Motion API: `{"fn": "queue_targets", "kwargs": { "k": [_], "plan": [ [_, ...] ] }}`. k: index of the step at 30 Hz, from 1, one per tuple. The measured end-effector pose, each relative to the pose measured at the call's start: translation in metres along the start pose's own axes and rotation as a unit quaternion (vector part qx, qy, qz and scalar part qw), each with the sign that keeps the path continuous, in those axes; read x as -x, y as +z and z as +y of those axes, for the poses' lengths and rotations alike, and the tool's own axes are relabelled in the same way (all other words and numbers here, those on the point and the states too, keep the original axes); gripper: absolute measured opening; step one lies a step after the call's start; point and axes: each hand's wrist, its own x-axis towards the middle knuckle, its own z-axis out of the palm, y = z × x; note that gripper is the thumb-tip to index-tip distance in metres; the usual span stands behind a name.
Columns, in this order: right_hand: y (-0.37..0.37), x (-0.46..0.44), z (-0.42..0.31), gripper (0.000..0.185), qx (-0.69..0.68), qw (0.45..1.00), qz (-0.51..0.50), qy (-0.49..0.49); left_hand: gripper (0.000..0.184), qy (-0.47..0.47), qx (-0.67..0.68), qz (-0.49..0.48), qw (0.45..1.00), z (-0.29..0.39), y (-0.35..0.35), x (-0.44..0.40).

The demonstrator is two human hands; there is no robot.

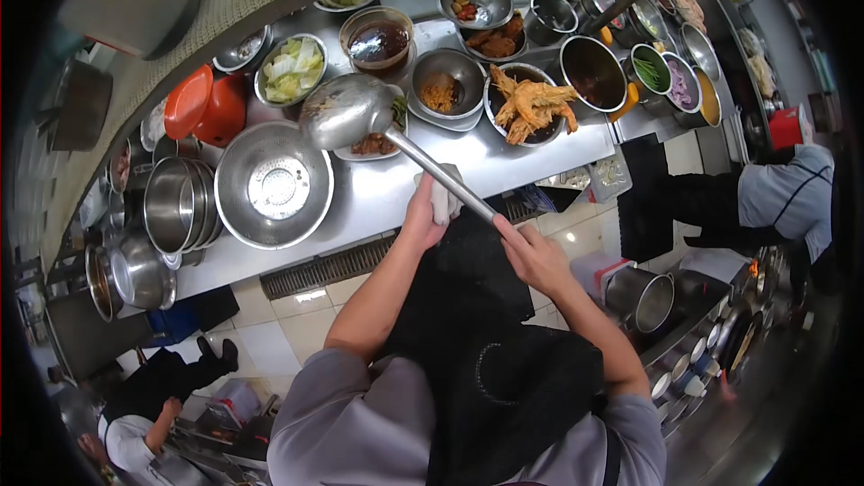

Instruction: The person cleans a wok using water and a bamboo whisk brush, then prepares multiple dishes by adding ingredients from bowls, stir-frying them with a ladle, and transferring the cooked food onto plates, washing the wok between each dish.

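Right hand grips the ladle by its near end; left hand clasps a cloth beside the shaft — steady wrists should best protect the plate.

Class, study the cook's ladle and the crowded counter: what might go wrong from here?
The big ladle hangs over a plate of food, so it might drip or knock it.

The left hand has a cloth by the handle, which could slip.

The perforated bowl sits near the counter's front edge; a swinging arm might catch it.
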Motion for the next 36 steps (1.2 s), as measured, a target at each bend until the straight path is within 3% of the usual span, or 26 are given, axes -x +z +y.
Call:
{"fn": "queue_targets", "kwargs": {
  "k": [2,4,6,10,12,14,15,16,17,19,22,23,24,26,27,29,32,34,36],
  "plan": [
    [-0.007,0.005,-0.007,0.069,-0.007,1.000,0.013,-0.006,0.040,0.006,0.148,0.196,0.969,0.004,0.023,-0.019],
    [-0.003,0.016,-0.017,0.064,-0.046,0.999,-0.005,0.004,0.042,-0.036,0.223,0.087,0.970,0.011,0.021,-0.038],
    [0.000,0.022,-0.020,0.062,-0.049,0.998,-0.010,0.024,0.043,0.019,0.214,0.036,0.976,0.023,0.043,-0.037],
    [-0.005,0.032,-0.033,0.068,-0.033,0.998,0.034,0.040,0.042,0.017,0.265,0.103,0.959,0.028,0.025,-0.025],
    [0.003,0.029,-0.032,0.068,-0.056,0.993,-0.064,0.077,0.043,0.033,0.167,0.041,0.984,0.033,0.051,-0.020],
    [0.004,0.039,-0.032,0.066,-0.146,0.986,-0.001,0.085,0.041,-0.006,0.083,0.115,0.990,0.027,0.042,-0.012],
    [0.002,0.050,-0.033,0.064,-0.201,0.975,0.023,0.092,0.038,-0.048,0.039,-0.058,0.996,0.021,0.024,-0.012],
    [-0.001,0.068,-0.036,0.061,-0.256,0.960,0.058,0.099,0.035,0.029,-0.097,0.125,0.987,0.001,0.044,-0.006],
    [-0.014,0.092,-0.040,0.061,-0.308,0.939,0.046,0.144,0.033,0.020,-0.137,0.159,0.978,-0.020,0.069,0.011],
    [-0.042,0.156,-0.065,0.060,-0.399,0.881,0.026,0.255,0.033,-0.108,-0.232,0.105,0.961,-0.064,0.047,0.024],
    [-0.028,0.272,-0.119,0.061,-0.341,0.848,0.248,0.321,0.027,-0.292,-0.370,0.029,0.881,-0.139,0.041,0.062],
    [-0.039,0.309,-0.148,0.061,-0.395,0.787,0.220,0.420,0.024,-0.355,-0.385,-0.033,0.851,-0.164,0.017,0.058],
    [-0.028,0.344,-0.177,0.061,-0.383,0.767,0.260,0.444,0.022,-0.414,-0.394,-0.087,0.816,-0.193,0.002,0.054],
    [0.008,0.401,-0.234,0.063,-0.261,0.646,0.470,0.542,0.020,-0.428,-0.472,-0.094,0.765,-0.249,0.026,0.085],
    [0.029,0.426,-0.258,0.064,-0.149,0.598,0.531,0.582,0.025,-0.405,-0.482,-0.224,0.744,-0.270,0.047,0.110],
    [0.055,0.482,-0.309,0.065,-0.049,0.442,0.595,0.669,0.033,-0.430,-0.505,-0.284,0.692,-0.323,0.076,0.148],
    [0.046,0.552,-0.384,0.065,-0.103,0.111,0.582,0.799,0.040,-0.432,-0.535,-0.372,0.624,-0.398,0.110,0.198],
    [0.071,0.623,-0.415,0.064,0.036,0.042,0.546,0.836,0.042,-0.371,-0.558,-0.486,0.561,-0.452,0.121,0.218],
    [0.080,0.693,-0.442,0.065,0.140,0.013,0.476,0.868,0.051,-0.295,-0.585,-0.561,0.507,-0.504,0.133,0.236]
  ]
}}
